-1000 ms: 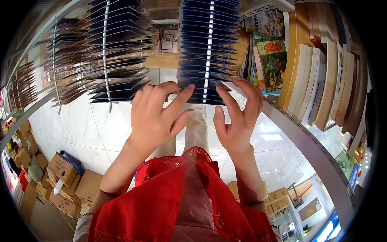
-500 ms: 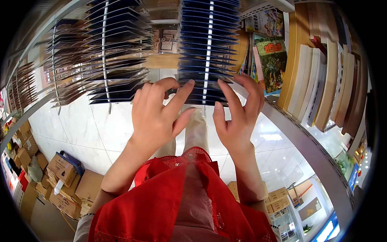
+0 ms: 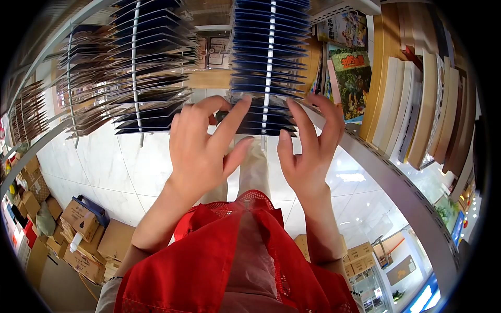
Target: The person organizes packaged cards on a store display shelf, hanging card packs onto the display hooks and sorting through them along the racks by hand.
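A row of dark blue, flat packets (image 3: 269, 47) in clear sleeves hangs on a white hook rod in front of me. My left hand (image 3: 201, 141) is at the left edge of the nearest packets, its index finger over them and its thumb apart below. On the right edge of the same row is my right hand (image 3: 310, 141), with thumb and index finger spread. Neither hand is closed round a packet; whether the fingertips touch the sleeves I cannot tell.
More hanging packets (image 3: 151, 68) fill rods at the left. Books (image 3: 417, 115) stand on a shelf at the right, near a green picture book (image 3: 350, 81). A perforated metal rail (image 3: 396, 177) runs down the right side. Cardboard boxes (image 3: 86, 240) are stacked on the floor at lower left.
Both hands have shifted slightly outward, away from the row's middle; the right fingers have drawn a little to the right. The packets look almost the same.
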